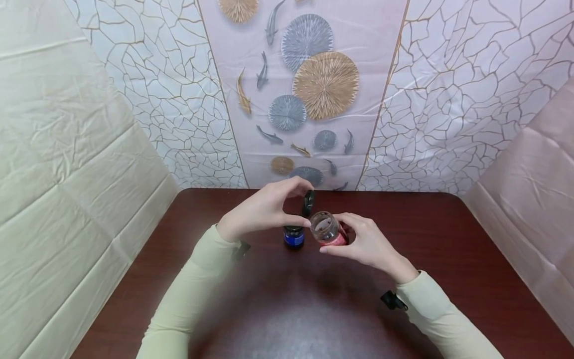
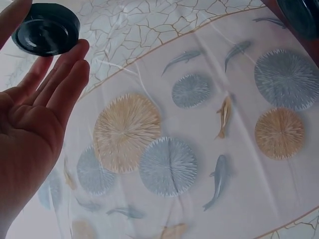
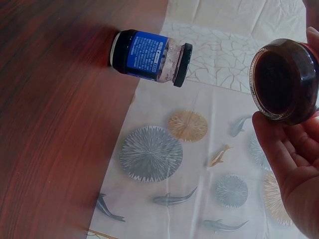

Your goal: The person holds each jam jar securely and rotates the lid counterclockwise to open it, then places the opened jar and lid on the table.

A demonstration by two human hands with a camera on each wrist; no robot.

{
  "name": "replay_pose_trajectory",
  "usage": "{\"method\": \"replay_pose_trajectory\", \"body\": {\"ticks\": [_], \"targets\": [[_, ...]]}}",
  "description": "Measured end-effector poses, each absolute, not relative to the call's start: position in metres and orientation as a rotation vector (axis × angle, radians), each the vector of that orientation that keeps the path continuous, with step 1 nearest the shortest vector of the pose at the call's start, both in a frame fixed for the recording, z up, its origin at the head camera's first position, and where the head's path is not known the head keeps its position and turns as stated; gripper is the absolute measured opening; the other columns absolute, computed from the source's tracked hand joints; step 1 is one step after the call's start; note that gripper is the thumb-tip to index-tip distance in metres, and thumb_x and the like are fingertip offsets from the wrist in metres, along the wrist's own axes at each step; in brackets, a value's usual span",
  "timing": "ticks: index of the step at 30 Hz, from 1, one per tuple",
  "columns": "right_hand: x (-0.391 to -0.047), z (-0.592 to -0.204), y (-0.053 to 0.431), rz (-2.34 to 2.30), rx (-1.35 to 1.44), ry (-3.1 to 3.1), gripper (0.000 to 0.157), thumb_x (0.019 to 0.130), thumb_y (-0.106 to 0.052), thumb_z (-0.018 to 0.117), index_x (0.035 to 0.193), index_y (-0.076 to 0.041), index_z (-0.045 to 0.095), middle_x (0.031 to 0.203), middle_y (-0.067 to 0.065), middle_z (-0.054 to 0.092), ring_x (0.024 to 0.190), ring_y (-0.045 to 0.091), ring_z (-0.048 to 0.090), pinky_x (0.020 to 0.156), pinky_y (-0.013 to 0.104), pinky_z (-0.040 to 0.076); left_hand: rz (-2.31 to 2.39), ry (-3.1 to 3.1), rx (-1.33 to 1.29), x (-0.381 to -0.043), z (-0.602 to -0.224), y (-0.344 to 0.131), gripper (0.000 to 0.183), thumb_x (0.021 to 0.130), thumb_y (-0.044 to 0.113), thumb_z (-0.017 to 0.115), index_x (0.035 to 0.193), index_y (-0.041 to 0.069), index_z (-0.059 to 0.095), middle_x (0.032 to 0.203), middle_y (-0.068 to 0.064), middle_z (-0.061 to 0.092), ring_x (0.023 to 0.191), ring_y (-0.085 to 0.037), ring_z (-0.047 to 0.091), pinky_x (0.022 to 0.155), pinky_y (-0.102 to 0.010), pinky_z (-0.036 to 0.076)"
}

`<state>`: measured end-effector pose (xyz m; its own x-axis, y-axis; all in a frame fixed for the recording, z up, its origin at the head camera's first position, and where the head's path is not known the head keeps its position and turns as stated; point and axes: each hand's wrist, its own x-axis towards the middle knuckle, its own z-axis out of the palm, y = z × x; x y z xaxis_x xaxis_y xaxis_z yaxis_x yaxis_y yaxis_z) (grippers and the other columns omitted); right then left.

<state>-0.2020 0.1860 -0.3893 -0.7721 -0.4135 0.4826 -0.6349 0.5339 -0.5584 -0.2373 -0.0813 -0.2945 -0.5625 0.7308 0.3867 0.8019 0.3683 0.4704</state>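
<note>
My left hand (image 1: 264, 207) pinches a dark round lid (image 1: 308, 203) between thumb and fingers, tilted on edge; the left wrist view shows a flat face of this lid (image 2: 47, 31). Just to its right, my right hand (image 1: 365, 240) grips a glass jar (image 1: 326, 228) with a red label, its mouth uncovered and tipped toward the head camera. Dark contents show through the jar's base (image 3: 274, 82) in the right wrist view. Between the hands, a blue-labelled jar (image 1: 294, 239) stands upright on the table, partly behind my left thumb. Its dark lid (image 3: 183, 65) is on.
The dark red wooden table (image 1: 305, 309) spreads around both hands. A patterned cloth backdrop (image 1: 287, 80) hangs behind its far edge, and pale fabric walls (image 1: 67, 174) rise at both sides. Each wrist carries a small black camera (image 1: 393, 300).
</note>
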Motion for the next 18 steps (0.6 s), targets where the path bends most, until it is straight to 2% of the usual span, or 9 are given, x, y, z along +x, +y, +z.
{"method": "replay_pose_trajectory", "body": {"ticks": [9, 18], "targets": [[-0.202, -0.388, 0.185, 1.076, 0.869, -2.482, 0.062, 0.07, -0.051, 0.091, 0.121, -0.022, 0.069, 0.106, -0.014, 0.067, 0.085, 0.006, 0.062, 0.069, 0.026, 0.055, -1.122, -2.474, -1.307, -0.239, -0.295, -0.09, 0.064, 0.077, 0.031, 0.09, 0.126, 0.012, 0.053, 0.121, 0.004, 0.064, 0.117, -0.007, 0.062, 0.101, -0.025, 0.047], [-0.202, -0.386, 0.185, 1.096, 0.86, -2.51, 0.064, 0.07, -0.052, 0.09, 0.122, -0.022, 0.068, 0.107, -0.013, 0.066, 0.085, 0.009, 0.061, 0.069, 0.032, 0.056, -1.232, -2.39, -1.194, -0.239, -0.297, -0.1, 0.065, 0.075, 0.028, 0.091, 0.125, 0.015, 0.052, 0.118, 0.003, 0.067, 0.116, -0.008, 0.064, 0.101, -0.03, 0.049]]}}
